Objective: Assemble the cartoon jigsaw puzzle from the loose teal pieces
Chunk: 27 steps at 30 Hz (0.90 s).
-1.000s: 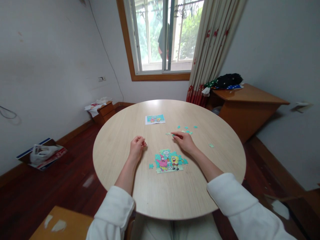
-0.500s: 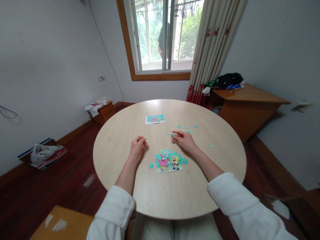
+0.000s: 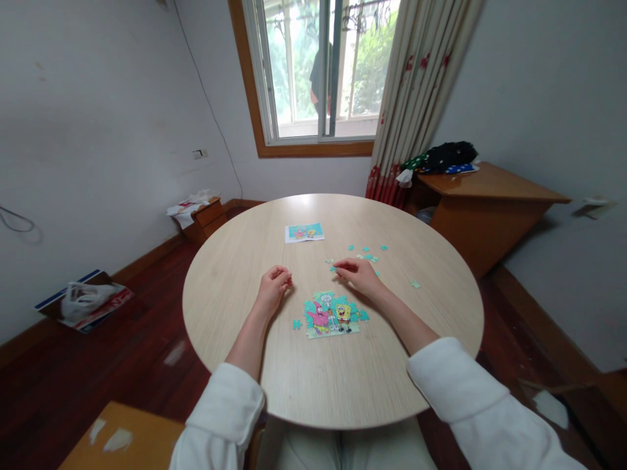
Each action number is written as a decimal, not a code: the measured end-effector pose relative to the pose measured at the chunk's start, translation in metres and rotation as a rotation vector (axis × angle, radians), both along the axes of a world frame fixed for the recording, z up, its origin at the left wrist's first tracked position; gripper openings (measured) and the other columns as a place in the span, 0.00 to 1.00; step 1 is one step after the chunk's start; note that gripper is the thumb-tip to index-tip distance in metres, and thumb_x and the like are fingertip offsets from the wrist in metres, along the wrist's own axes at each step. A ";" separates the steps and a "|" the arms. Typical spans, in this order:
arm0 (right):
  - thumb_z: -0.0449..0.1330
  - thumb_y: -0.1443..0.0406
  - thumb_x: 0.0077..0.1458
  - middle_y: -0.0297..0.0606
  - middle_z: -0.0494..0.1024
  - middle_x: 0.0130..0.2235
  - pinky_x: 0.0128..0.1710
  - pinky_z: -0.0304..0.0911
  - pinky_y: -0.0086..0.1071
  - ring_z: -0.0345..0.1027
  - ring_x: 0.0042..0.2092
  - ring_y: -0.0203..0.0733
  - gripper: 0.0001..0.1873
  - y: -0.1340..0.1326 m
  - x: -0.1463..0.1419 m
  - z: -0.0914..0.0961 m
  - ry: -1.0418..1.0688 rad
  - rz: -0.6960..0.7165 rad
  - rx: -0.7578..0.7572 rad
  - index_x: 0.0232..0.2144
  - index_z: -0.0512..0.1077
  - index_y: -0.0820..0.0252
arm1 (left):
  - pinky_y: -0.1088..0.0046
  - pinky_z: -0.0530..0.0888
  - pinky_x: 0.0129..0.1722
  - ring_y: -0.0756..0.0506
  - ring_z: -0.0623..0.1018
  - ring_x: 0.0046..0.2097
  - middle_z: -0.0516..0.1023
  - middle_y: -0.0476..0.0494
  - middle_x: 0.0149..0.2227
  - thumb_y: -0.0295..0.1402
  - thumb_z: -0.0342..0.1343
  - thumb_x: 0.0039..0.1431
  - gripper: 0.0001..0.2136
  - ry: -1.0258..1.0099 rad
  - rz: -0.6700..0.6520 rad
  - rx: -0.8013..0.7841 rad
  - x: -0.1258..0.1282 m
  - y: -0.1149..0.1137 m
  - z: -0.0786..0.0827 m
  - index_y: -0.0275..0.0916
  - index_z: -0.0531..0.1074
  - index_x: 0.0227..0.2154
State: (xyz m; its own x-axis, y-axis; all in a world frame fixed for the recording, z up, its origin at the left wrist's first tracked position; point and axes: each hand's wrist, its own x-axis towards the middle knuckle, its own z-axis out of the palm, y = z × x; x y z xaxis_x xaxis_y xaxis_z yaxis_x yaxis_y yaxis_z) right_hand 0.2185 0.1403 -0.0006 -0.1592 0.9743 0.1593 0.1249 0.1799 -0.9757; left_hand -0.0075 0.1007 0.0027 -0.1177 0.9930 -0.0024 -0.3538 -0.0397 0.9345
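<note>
Nearest my camera: one part-built puzzle [image 3: 332, 316]. Left hand [image 3: 274, 288]: fingers curled, contents I cannot tell. Right hand [image 3: 361, 275]: pinching a teal piece [image 3: 333, 269]; selection step, I judge, next move needing its matching gap. Beyond: loose pieces [image 3: 371, 258]; printed picture [image 3: 305, 232].

Curtain [image 3: 421, 85] and round table [image 3: 220, 281] suggest a home.

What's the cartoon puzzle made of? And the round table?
The puzzle looks like printed card, maybe thin wood: flat, colorful, with knobbly edges; its finish is unclear. The table seems wood or laminate, slightly shiny: fine grain lines, soft glare.
</note>
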 end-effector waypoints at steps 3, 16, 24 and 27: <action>0.59 0.62 0.41 0.38 0.76 0.27 0.29 0.62 0.31 0.69 0.29 0.37 0.12 0.001 0.001 -0.001 -0.095 -0.023 0.057 0.29 0.75 0.63 | 0.78 0.64 0.26 0.55 0.67 0.23 0.66 0.54 0.19 0.31 0.61 0.35 0.09 0.018 0.003 0.006 0.000 0.000 0.000 0.36 0.65 0.19; 0.55 0.62 0.46 0.36 0.75 0.26 0.29 0.60 0.30 0.64 0.26 0.34 0.14 0.003 0.003 -0.003 -0.225 -0.018 0.119 0.32 0.76 0.65 | 0.79 0.62 0.25 0.55 0.65 0.23 0.63 0.54 0.16 0.30 0.60 0.34 0.11 0.060 0.052 0.039 0.002 0.001 0.000 0.37 0.61 0.14; 0.57 0.60 0.45 0.38 0.77 0.27 0.29 0.61 0.30 0.67 0.27 0.36 0.15 0.001 0.003 -0.002 -0.198 -0.001 0.102 0.32 0.76 0.64 | 0.78 0.63 0.26 0.55 0.66 0.24 0.64 0.53 0.17 0.30 0.61 0.34 0.11 0.053 0.040 0.038 0.002 0.000 0.000 0.37 0.61 0.14; 0.58 0.61 0.44 0.38 0.77 0.28 0.30 0.62 0.30 0.67 0.28 0.36 0.14 0.000 0.003 -0.001 -0.187 -0.005 0.099 0.31 0.77 0.64 | 0.78 0.64 0.27 0.54 0.67 0.24 0.65 0.52 0.17 0.30 0.62 0.34 0.11 0.038 0.017 0.027 0.003 0.000 0.001 0.36 0.63 0.14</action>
State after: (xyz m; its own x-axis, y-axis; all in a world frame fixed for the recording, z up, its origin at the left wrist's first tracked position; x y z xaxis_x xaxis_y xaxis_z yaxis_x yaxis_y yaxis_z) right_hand 0.2211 0.1404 -0.0015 -0.1904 0.9562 0.2223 0.3028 0.2726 -0.9132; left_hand -0.0047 0.1003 0.0035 -0.1341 0.9905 0.0296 -0.3170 -0.0712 0.9457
